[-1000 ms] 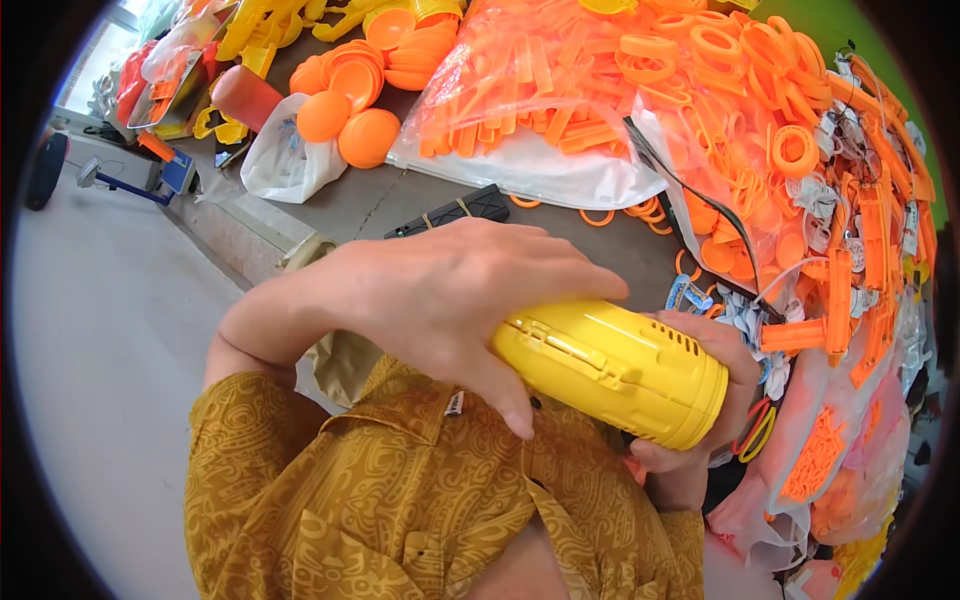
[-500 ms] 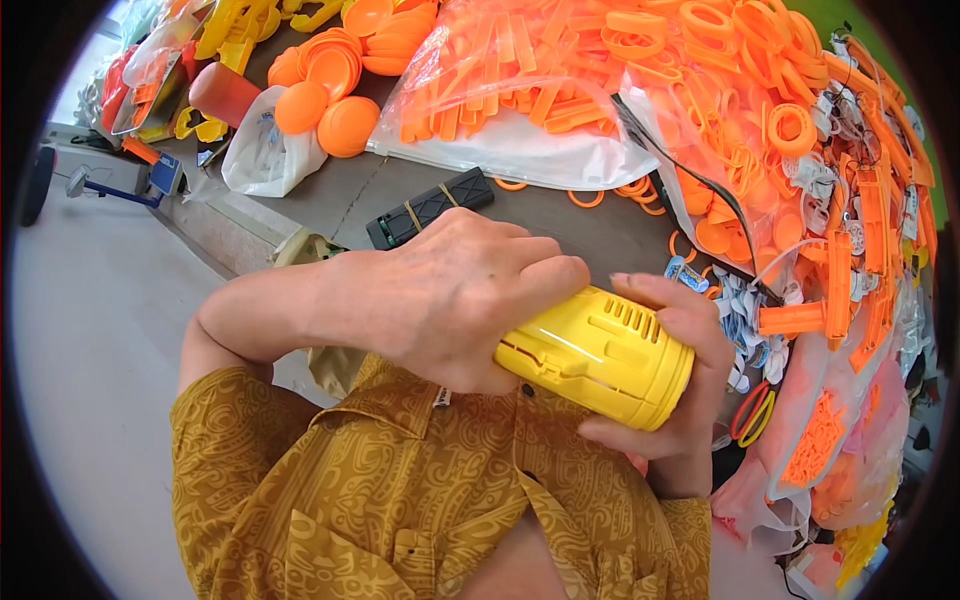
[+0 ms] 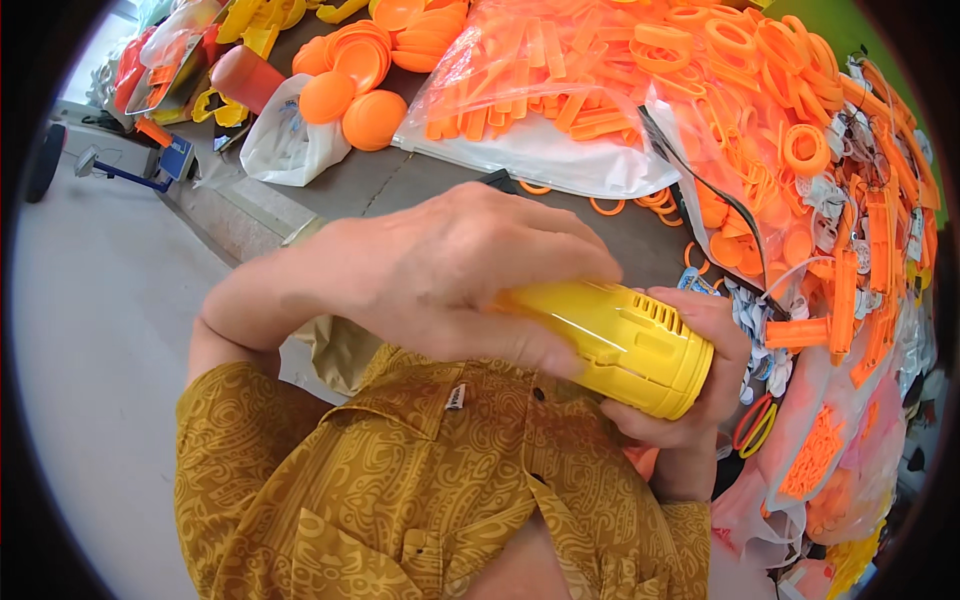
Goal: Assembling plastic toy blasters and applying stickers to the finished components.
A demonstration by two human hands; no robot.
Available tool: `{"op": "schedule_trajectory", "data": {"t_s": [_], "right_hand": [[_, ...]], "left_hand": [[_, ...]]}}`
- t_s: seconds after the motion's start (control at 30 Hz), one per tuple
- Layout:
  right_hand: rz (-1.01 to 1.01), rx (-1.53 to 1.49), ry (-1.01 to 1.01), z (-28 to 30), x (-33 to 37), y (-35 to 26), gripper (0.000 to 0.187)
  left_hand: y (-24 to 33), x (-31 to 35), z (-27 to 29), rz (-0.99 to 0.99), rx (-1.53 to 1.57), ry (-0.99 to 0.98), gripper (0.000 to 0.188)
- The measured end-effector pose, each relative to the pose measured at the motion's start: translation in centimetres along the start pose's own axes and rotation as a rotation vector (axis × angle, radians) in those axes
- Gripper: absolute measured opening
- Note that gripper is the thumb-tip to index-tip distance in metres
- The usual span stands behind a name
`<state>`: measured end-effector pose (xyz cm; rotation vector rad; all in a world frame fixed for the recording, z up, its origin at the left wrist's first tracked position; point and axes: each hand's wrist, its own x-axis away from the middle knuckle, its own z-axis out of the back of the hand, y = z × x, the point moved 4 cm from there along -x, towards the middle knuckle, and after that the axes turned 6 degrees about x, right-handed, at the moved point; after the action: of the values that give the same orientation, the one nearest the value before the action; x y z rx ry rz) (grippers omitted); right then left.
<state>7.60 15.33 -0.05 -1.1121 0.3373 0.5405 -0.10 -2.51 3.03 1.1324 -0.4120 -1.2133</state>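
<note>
At 4 o'clock, the right hand (image 3: 726, 346) clasps a glossy yellow plastic cylinder (image 3: 625, 345); the left hand (image 3: 470, 268) straddles its 10-o'clock end, firmness unclear. Probably turning; next calls for a steady right clasp.

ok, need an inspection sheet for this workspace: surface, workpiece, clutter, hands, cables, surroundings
Surface: dark grey table, seam visible.
Workpiece: yellow casing, slots toward its right end.
Clutter: bagged orange strips, orange domes, red cylinder, orange parts at right.
Hands: left hand over the casing's left end, grip unclear; right hand clasps its right end.
Cables: black strip by the strips; cannot tell if cable.
Surroundings: pale floor at left.
</note>
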Motion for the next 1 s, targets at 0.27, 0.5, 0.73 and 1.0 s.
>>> {"op": "schedule_trajectory", "data": {"t_s": [0.27,0.5,0.73,1.0], "right_hand": [[-0.053,-0.063,-0.065,-0.1,-0.2,0.0,0.077],[-0.182,-0.257,-0.096,-0.3,-0.3,0.5,0.075],[-0.355,-0.382,-0.15,-1.3,0.1,0.8,0.068],[-0.431,-0.325,-0.137,-1.7,0.6,1.4,0.068]], "left_hand": [[0.0,-0.6,0.6,-0.011,0.067,-0.126,0.025],[0.2,-1.2,0.4,-0.012,0.027,-0.23,0.021],[0.0,-0.8,-0.3,-0.081,0.051,-0.27,0.019],[-0.9,-0.3,-0.3,-0.019,0.058,-0.23,0.026]]}}
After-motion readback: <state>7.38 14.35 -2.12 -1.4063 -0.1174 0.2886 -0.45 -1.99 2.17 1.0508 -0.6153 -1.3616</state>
